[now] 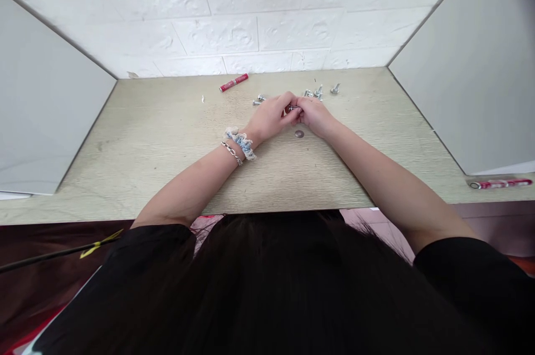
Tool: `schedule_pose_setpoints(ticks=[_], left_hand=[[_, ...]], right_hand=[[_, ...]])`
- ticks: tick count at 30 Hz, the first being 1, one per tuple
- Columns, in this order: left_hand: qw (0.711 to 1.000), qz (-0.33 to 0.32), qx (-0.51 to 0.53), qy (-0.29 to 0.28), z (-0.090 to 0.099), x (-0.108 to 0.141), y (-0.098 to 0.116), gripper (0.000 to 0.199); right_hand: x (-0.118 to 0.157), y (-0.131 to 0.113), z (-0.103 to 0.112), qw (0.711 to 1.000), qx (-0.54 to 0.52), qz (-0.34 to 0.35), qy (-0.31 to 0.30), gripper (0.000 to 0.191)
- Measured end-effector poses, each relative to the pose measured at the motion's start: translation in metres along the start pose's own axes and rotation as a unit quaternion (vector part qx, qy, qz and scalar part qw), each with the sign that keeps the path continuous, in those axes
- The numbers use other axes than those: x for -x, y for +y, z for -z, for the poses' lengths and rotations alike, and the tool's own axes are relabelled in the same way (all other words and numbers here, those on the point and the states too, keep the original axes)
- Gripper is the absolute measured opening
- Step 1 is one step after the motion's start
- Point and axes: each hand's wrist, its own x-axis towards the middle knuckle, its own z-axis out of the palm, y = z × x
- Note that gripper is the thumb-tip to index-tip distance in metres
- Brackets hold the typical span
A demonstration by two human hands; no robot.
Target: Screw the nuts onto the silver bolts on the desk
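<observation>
My left hand (270, 116) and my right hand (316, 115) meet over the tabletop, fingers closed in pinches around a small metal bolt (294, 107). Its ends are mostly hidden by the fingers, so I cannot tell if a nut or washer is on it. Just below the hands, a round flat washer (299, 134) lies on the wood. Silver bolts (259, 98) rest beyond my left hand. Several more bolts (317, 92) are grouped behind my right hand, and a single bolt (335, 89) lies to their right.
A red tube (234, 82) lies near the white brick wall (234, 32). Another red tube (500, 183) is at the right front edge of the table (167, 149). Grey panels stand at left (50, 98) and right (468, 76). A white scrap (203, 98) lies left of the hands.
</observation>
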Motion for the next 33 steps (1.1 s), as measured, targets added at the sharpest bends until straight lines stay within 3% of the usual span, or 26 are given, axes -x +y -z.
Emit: schedule_pose_setpoints(ticks=[10,33], left_hand=[[0.998,0.032,0.025,-0.037,0.001,0.0,0.0,0.014],[0.999,0.014,0.017,-0.028,-0.001,0.0,-0.003,0.008]], right_hand=[[0.008,-0.011,-0.009,0.998,0.04,-0.018,0.041,0.032],[0.01,-0.012,-0.01,0.997,0.067,-0.011,0.046,0.033]])
